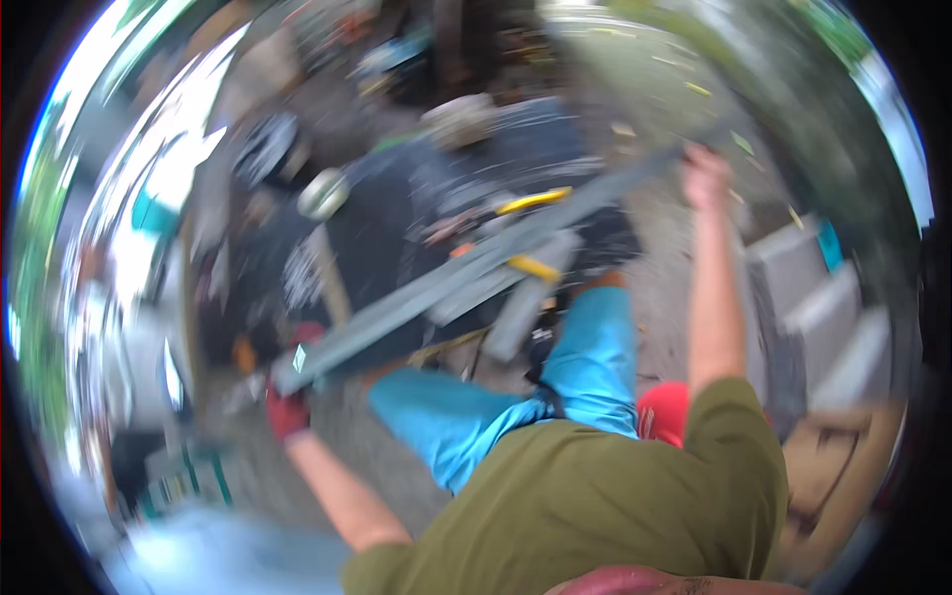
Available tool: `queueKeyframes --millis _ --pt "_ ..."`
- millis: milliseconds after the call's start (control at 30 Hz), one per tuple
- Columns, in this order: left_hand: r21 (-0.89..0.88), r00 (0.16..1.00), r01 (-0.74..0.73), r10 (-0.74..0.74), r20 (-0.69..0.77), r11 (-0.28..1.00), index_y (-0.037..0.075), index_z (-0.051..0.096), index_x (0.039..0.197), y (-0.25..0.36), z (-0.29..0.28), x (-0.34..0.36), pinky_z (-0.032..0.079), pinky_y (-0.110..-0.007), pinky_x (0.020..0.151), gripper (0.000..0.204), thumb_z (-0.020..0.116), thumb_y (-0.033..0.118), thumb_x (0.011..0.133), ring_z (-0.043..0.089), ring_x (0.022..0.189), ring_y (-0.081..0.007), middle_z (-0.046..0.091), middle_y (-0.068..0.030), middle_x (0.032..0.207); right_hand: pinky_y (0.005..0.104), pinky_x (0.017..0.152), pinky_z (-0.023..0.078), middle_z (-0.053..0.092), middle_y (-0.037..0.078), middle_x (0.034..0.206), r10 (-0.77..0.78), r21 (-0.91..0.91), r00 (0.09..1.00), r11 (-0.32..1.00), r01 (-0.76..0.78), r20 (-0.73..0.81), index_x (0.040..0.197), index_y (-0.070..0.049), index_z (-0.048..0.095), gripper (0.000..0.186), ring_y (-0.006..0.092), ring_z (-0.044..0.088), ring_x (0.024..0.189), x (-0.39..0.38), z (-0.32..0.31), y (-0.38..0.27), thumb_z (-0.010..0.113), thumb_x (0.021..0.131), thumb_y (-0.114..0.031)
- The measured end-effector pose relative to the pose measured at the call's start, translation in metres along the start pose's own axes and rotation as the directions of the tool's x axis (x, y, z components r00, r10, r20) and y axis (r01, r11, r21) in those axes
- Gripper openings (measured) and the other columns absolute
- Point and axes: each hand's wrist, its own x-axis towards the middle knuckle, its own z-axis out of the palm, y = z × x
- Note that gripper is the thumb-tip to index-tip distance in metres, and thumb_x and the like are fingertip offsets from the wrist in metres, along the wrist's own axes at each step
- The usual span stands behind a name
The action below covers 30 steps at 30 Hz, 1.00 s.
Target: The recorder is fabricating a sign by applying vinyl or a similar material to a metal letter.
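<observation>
A long, straight grey bar (397, 315), perhaps metal, stretches slantwise across the view, its right end farther away. My left hand (288, 409), in a red glove, grips its near left end. Far to the right, my bare right hand (706, 177) is closed around the bar close to its other end. Below the bar lie shorter grey strips (514, 319) on a dark work surface (382, 223). Beside them are a yellow-handled tool (535, 201) and a second yellow piece (534, 268). Motion blur hides the finer detail of my fingers.
A pale round object (324, 193), a beige lump (461, 121) and a dark round container (268, 149) stand on the far side. Grey blocks (793, 273) line the right, near a brown panel (838, 476). Something red and rounded (662, 412) is beside my leg.
</observation>
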Motion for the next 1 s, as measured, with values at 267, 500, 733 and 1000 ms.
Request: queueKeyframes --millis 267,500,733,1000 --pt "-0.996 0.559 0.086 -0.828 0.042 0.008 0.019 0.068 0.101 0.075 0.033 0.031 0.046 -0.031 0.045 0.029 0.083 0.043 0.092 0.058 0.047 -0.0154 0.061 -0.0002 0.064 0.0355 0.094 0.052 0.074 0.011 0.109 0.101 -0.198 0.995 0.976 -0.094 0.027 0.109 0.002 0.071 0.022 0.0233 0.067 0.099 0.116 -0.119 -0.036 0.074 0.101 -0.019" --pt "-0.999 0.527 0.004 -0.849 0.031 -0.034 0.015 0.075 0.108 0.115 0.007 0.012 0.048 -0.023 0.044 0.023 0.081 0.033 0.095 0.057 0.048 -0.0101 0.067 0.0 0.078 0.0332 0.081 0.052 0.072 0.01 0.095 0.194 -0.282 0.981 0.942 -0.181 0.017 0.108 -0.001 0.07 0.017 0.0212 0.066 0.086 0.133 -0.096 -0.043 0.074 0.1 -0.015" --pt "-0.997 0.595 -0.077 -0.803 -0.037 -0.012 0.011 0.075 0.106 0.119 0.002 0.008 0.05 -0.026 0.045 0.021 0.081 0.027 0.095 0.061 0.049 -0.0134 0.068 -0.0029 0.073 0.0326 0.08 0.054 0.07 0.011 0.093 0.226 -0.254 0.974 0.94 -0.227 -0.033 0.109 0.004 0.069 0.02 0.0222 0.065 0.085 0.13 -0.082 -0.048 0.075 0.099 -0.012" --pt "-0.998 0.603 -0.044 -0.795 -0.07 0.054 0.01 0.072 0.094 0.14 -0.012 0.007 0.05 -0.029 0.046 0.02 0.081 0.027 0.096 0.062 0.05 -0.0163 0.066 -0.0063 0.067 0.0325 0.08 0.054 0.069 0.011 0.098 0.158 -0.337 0.975 0.92 -0.202 -0.155 0.113 0.006 0.067 0.025 0.0217 0.065 0.086 0.119 -0.075 -0.041 0.075 0.1 -0.013"
